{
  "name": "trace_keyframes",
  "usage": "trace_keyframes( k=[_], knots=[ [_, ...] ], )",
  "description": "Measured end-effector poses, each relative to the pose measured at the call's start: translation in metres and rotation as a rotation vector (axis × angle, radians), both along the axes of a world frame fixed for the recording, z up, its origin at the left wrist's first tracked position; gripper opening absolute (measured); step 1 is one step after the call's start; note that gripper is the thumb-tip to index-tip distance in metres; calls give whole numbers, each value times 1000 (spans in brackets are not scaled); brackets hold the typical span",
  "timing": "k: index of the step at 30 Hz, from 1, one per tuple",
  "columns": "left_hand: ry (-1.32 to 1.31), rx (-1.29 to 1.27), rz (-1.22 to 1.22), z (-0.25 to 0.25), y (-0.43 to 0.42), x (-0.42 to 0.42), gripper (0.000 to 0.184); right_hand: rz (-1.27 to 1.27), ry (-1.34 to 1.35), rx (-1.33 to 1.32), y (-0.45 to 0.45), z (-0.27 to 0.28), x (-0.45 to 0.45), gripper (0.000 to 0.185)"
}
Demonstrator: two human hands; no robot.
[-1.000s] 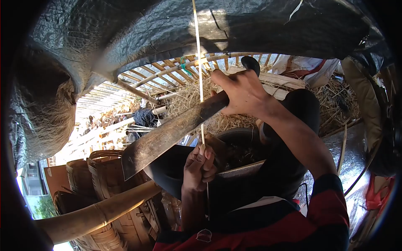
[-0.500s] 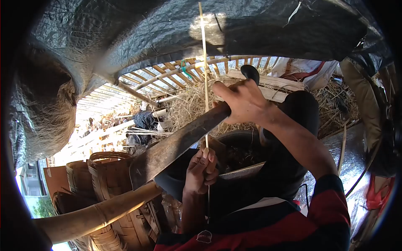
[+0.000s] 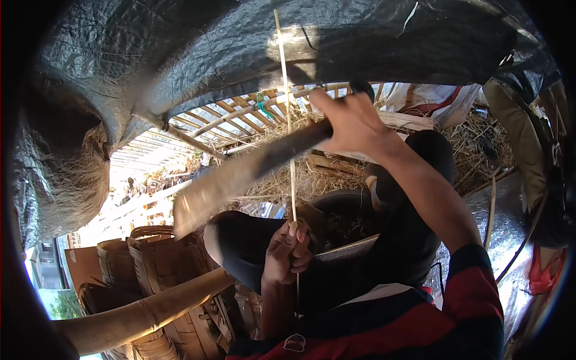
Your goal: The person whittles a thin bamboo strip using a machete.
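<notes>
Your light pours in from the left, past the bamboo slats, where the view burns out to white. Sun strikes a patch of the dark tarp overhead, and its creases glint. Your dark trousers sink into near-black shadow. The large blade in your right hand smears with motion blur, while your left hand shows fairly crisp. The wide lens bends the edges, and black vignetting swallows the corners.

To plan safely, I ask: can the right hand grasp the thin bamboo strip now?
Probably not: the right hand grips the machete, though the thin bamboo strip stands close by, in the left hand.
</notes>
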State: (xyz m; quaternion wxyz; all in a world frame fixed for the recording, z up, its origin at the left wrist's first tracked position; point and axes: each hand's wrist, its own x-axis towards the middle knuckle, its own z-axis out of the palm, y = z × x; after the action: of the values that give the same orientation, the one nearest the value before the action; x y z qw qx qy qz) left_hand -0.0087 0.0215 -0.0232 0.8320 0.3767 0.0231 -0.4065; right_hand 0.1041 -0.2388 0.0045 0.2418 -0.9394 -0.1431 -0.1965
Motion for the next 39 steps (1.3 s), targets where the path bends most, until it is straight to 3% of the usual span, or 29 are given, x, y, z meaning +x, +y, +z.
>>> trace_keyframes(
  k=[4,8,10,12,14,16,18,25,30,36,39],
  knots=[
    [15,76,57,2,-1,-1,21,-403,84,71,-36,20,44,52],
    [-2,211,118,0,-5,-1,22,-533,83,196,-64,26,56,48],
    [-94,305,163,1,-7,0,18,-417,167,501,-71,26,58,45],
    [-88,379,209,5,-9,1,16,-317,178,589,-71,21,64,39],
    [-150,494,189,6,-8,0,26,-20,502,946,-57,26,54,36],
    [-182,490,150,12,-3,1,24,66,540,1159,-34,22,48,31],
    [-188,509,77,16,-3,3,24,17,589,1110,-20,24,45,31],
    [-394,619,-23,30,-5,26,25,199,717,1218,6,20,43,26],
    [-500,631,39,60,-27,57,24,354,679,1279,23,13,35,31],
    [-547,522,105,70,-33,87,28,376,236,663,18,19,14,25],
    [-522,507,168,63,-46,84,18,296,54,464,16,11,14,16]
  ],
)
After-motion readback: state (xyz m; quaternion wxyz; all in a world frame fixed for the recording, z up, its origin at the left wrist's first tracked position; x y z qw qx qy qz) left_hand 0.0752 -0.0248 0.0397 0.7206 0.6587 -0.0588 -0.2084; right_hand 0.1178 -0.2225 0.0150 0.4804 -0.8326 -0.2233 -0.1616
